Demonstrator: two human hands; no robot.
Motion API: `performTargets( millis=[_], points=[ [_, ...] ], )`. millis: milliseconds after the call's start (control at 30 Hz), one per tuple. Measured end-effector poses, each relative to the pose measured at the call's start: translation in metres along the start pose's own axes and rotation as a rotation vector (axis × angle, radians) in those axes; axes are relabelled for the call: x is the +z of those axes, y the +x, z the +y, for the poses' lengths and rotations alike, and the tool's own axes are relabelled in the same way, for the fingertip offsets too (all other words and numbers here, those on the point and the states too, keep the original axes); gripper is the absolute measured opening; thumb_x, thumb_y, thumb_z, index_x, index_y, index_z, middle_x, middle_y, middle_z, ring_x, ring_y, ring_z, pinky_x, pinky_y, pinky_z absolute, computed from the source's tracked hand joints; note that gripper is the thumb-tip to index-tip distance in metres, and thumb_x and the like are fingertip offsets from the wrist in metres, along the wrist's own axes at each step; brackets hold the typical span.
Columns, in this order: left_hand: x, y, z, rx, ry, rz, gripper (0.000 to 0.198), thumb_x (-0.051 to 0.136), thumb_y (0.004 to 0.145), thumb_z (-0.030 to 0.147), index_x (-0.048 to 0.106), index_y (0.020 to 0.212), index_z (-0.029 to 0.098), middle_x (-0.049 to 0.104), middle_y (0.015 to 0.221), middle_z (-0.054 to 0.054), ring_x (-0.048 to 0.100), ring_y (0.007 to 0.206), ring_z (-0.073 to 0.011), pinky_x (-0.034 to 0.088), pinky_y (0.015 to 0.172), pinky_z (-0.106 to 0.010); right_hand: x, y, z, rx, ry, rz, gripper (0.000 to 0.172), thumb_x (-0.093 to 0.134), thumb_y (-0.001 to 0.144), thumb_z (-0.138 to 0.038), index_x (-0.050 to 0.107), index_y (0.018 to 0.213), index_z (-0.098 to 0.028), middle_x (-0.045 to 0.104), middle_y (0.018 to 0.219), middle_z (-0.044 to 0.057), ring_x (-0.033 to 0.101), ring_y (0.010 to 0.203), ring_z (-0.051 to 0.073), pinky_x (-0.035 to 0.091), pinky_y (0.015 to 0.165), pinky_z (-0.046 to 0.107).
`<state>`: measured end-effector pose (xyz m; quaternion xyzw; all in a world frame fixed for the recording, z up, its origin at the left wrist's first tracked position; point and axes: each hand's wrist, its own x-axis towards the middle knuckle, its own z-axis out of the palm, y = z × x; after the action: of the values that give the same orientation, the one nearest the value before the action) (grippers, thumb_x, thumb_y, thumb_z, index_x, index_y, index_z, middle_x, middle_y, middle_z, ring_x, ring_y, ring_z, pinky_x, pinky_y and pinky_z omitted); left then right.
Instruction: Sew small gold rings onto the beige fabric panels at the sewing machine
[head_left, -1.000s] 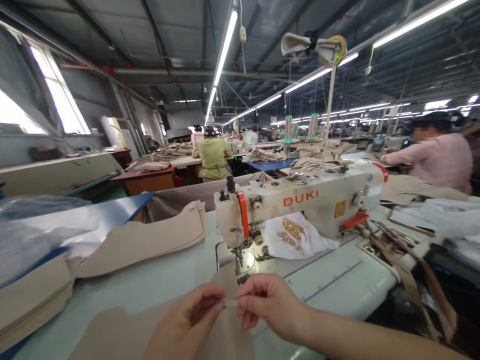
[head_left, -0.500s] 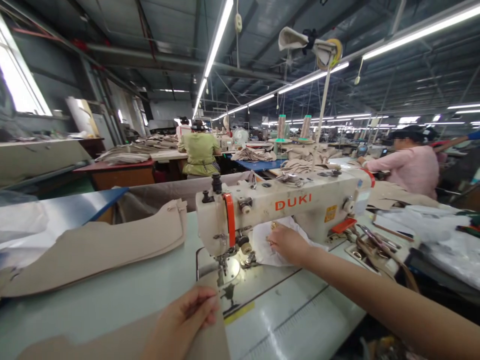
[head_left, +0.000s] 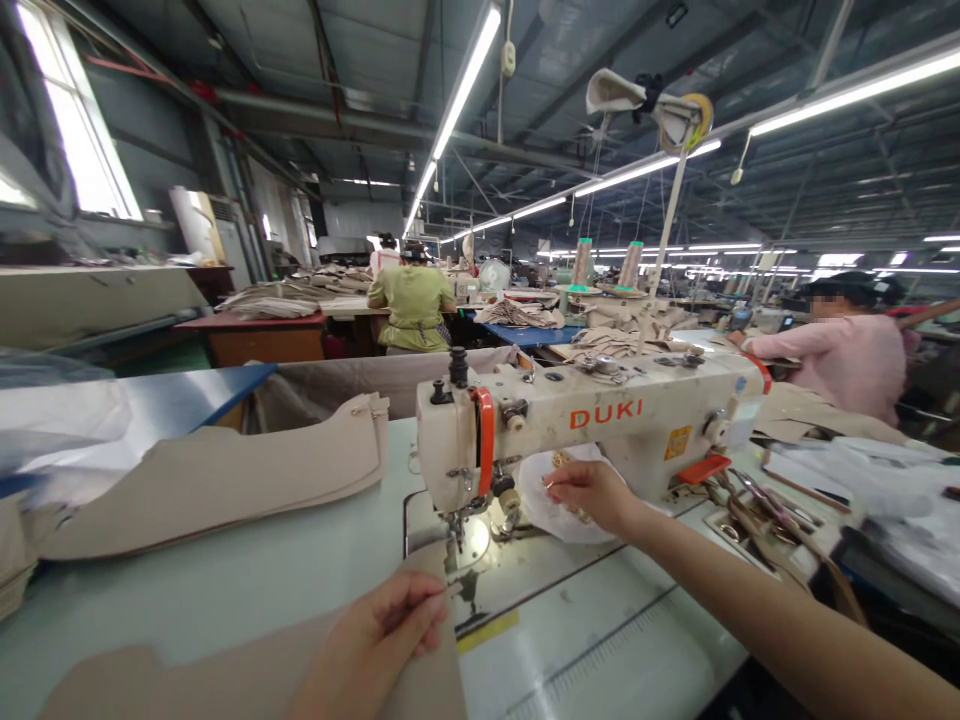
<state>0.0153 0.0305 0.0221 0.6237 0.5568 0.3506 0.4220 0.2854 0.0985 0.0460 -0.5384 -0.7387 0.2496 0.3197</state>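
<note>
My left hand (head_left: 379,640) pinches the edge of a beige fabric piece (head_left: 247,680) that lies on the pale table (head_left: 225,580) just in front of the needle of the white DUKI sewing machine (head_left: 592,420). My right hand (head_left: 589,492) reaches under the machine's arm onto a white cloth (head_left: 544,505) holding small gold metal parts (head_left: 561,460). Its fingers are curled together over those parts; what they hold is hidden.
A stack of beige cut pieces (head_left: 217,480) lies at the left of the table. Straps and tools (head_left: 757,505) sit right of the machine. A person in pink (head_left: 847,350) works at the right, another in green (head_left: 412,305) sits ahead with their back to me.
My right hand left the fabric edge where both hands met and reached to the white cloth with gold parts under the machine arm. My left hand stayed on the fabric.
</note>
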Motion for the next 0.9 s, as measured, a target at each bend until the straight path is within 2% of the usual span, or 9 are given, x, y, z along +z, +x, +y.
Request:
performTargets(
  millis=[100,167,267,333,500,600,733,900],
  points=[
    [0.003,-0.002,0.003,0.013,-0.027,-0.005,0.026,0.057,0.067,0.043,0.068,0.073,0.02,0.063,0.056,0.002,0.059,0.058,-0.0176,0.047,0.061,-0.026,0.005,-0.021,-0.011,-0.006,0.214,-0.026,0.03,0.057,0.083,-0.042,0.068,0.089,-0.015,0.069,0.076,0.005,0.066,0.073,0.018,0.05,0.07,0.033],
    [0.006,-0.004,0.004,0.044,-0.024,-0.016,0.024,0.056,0.07,0.04,0.068,0.073,0.02,0.063,0.057,0.002,0.059,0.06,-0.0172,0.047,0.063,-0.025,0.012,-0.034,-0.021,0.06,0.535,-0.062,0.033,0.067,0.074,-0.046,0.068,0.086,-0.015,0.07,0.079,0.006,0.066,0.073,0.018,0.051,0.073,0.033],
    [0.009,-0.009,0.005,0.099,-0.014,-0.026,0.021,0.055,0.074,0.036,0.068,0.073,0.019,0.063,0.058,0.001,0.059,0.061,-0.0165,0.045,0.064,-0.025,0.027,-0.049,-0.035,0.232,1.03,-0.13,0.031,0.081,0.06,-0.037,0.069,0.079,-0.015,0.071,0.079,0.005,0.066,0.073,0.015,0.05,0.077,0.031],
    [0.011,-0.014,0.006,0.118,-0.033,-0.029,0.02,0.054,0.075,0.034,0.067,0.073,0.019,0.061,0.058,0.001,0.058,0.058,-0.0157,0.045,0.061,-0.024,0.039,-0.054,-0.042,0.299,1.169,-0.164,0.029,0.083,0.059,-0.031,0.069,0.078,-0.015,0.071,0.081,0.005,0.066,0.073,0.013,0.049,0.077,0.026],
    [0.009,-0.025,0.014,0.156,0.003,0.029,0.019,0.054,0.076,0.033,0.066,0.071,0.019,0.057,0.056,0.002,0.051,0.052,-0.0134,0.04,0.053,-0.022,0.064,-0.058,-0.052,0.367,1.313,-0.249,0.025,0.082,0.063,-0.024,0.07,0.082,-0.014,0.072,0.087,0.007,0.066,0.076,0.011,0.049,0.077,0.02],
    [0.005,-0.029,0.019,0.206,0.069,0.094,0.02,0.053,0.077,0.032,0.068,0.071,0.02,0.06,0.059,0.001,0.051,0.055,-0.0139,0.04,0.055,-0.022,0.071,-0.056,-0.055,0.371,1.348,-0.276,0.024,0.081,0.064,-0.022,0.07,0.084,-0.013,0.072,0.087,0.008,0.067,0.078,0.011,0.049,0.078,0.02],
    [0.005,-0.028,0.02,0.263,0.081,0.074,0.021,0.054,0.078,0.033,0.069,0.071,0.021,0.064,0.065,0.0,0.054,0.062,-0.0152,0.041,0.06,-0.023,0.077,-0.054,-0.058,0.391,1.341,-0.26,0.027,0.082,0.061,-0.023,0.072,0.084,-0.013,0.072,0.086,0.008,0.066,0.075,0.011,0.05,0.076,0.019],
    [0.014,-0.02,0.012,0.102,-0.187,0.038,0.019,0.056,0.074,0.035,0.064,0.071,0.018,0.055,0.056,0.003,0.05,0.05,-0.0123,0.041,0.051,-0.022,0.093,-0.054,-0.065,0.408,1.271,-0.113,0.032,0.087,0.052,-0.028,0.072,0.077,-0.014,0.071,0.074,0.003,0.064,0.066,0.009,0.049,0.069,0.018]
  ],
)
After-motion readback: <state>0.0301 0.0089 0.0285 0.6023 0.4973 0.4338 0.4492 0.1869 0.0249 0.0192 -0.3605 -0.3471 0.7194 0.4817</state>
